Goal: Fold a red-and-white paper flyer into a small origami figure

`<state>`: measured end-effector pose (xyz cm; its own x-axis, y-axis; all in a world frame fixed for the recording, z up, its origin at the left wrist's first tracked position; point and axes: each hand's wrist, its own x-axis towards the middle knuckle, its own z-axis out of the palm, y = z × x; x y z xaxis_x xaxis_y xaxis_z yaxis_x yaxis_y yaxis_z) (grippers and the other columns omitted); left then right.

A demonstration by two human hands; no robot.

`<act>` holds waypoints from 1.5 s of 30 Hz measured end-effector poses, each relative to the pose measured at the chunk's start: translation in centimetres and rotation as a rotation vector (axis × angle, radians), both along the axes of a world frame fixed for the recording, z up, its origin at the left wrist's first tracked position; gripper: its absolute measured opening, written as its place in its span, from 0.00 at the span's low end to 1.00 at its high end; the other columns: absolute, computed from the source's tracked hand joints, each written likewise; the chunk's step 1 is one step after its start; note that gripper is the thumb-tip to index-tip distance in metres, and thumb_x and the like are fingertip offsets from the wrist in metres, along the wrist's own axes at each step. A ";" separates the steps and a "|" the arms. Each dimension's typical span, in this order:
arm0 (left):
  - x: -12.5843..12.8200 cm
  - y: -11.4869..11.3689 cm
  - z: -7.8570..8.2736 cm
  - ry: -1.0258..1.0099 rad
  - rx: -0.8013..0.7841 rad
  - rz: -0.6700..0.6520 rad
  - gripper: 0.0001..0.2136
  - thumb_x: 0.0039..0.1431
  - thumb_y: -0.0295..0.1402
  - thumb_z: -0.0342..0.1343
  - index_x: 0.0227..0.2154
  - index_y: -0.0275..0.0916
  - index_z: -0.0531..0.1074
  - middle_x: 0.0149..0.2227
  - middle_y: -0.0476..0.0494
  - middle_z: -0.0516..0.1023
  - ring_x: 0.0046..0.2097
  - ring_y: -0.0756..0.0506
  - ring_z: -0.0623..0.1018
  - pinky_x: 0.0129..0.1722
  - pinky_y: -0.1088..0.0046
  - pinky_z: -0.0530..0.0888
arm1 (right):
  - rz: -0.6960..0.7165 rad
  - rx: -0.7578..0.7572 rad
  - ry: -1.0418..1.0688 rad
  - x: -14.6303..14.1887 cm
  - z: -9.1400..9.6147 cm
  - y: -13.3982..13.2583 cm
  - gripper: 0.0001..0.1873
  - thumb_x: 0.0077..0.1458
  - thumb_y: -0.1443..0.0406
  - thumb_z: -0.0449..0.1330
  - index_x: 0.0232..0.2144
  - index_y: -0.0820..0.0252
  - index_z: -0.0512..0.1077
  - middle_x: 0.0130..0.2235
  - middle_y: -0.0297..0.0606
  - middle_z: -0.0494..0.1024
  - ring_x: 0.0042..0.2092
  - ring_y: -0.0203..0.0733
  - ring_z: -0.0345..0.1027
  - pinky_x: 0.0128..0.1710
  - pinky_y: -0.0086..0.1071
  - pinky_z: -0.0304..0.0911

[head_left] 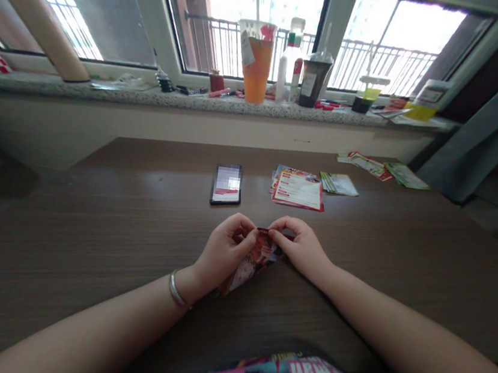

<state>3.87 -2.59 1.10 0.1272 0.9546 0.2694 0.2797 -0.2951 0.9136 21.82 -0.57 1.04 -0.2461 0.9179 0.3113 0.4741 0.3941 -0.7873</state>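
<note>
Dark wood counter [90,221] fills view, stone window sill [61,86] along far edge. On sill: orange cup [257,66] with straw, dark cup [314,82] beside it, white bottle [286,64] between.

Left hand [223,250] and right hand [300,247] meet at counter middle, near the person, fingertips of both pinched closed on red printed paper [254,261]. Paper is folded, its lower end touching counter under left hand.

Stack of flyers [299,190] beyond right hand. Phone [227,184] flat, just left of stack. Silver bangle [176,290] on left wrist.
</note>
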 end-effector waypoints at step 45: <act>-3.0 4.5 -2.2 0.591 0.110 0.098 0.09 0.54 0.35 0.53 0.23 0.40 0.74 0.27 0.46 0.79 0.31 0.46 0.76 0.33 0.72 0.69 | 0.348 0.335 -0.417 1.0 -1.7 1.2 0.11 0.58 0.66 0.56 0.41 0.55 0.77 0.43 0.40 0.80 0.49 0.44 0.70 0.54 0.43 0.61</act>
<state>0.87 1.87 -1.14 0.1978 0.9401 0.2776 0.7609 -0.3258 0.5611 22.77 0.68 -0.70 -0.6746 0.6321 0.3812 0.5140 0.7729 -0.3720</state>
